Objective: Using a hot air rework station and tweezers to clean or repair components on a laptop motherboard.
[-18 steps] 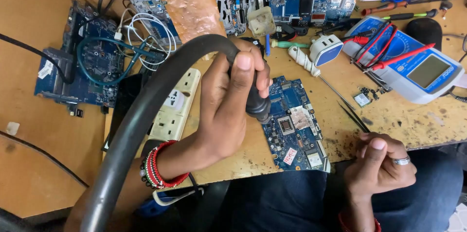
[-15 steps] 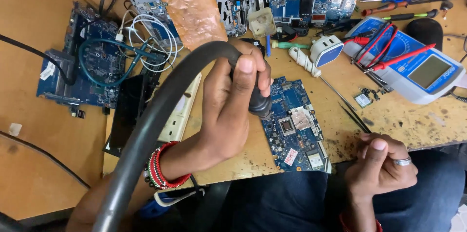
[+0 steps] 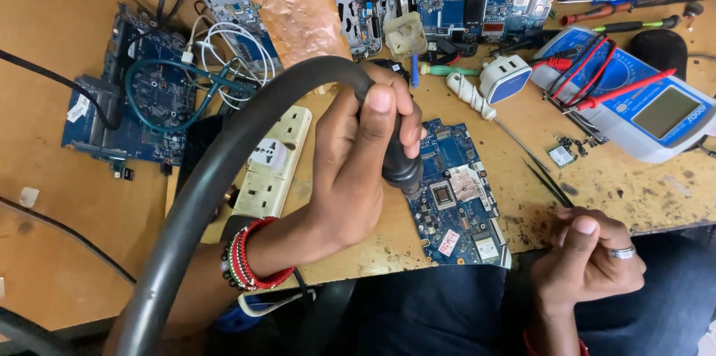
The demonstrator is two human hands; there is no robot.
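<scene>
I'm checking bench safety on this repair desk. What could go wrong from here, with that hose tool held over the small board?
1. The left hand holds the black nozzle right above the small blue circuit board; a slip might knock its tiny parts.
2. The thick black hose arches over the white power strip and could drag on it.
3. The right hand rests off the board, so the board may slide.

single head cam, looking steeply down; close over workbench front edge and lap; left hand, right hand near frame bottom; no second view
</scene>
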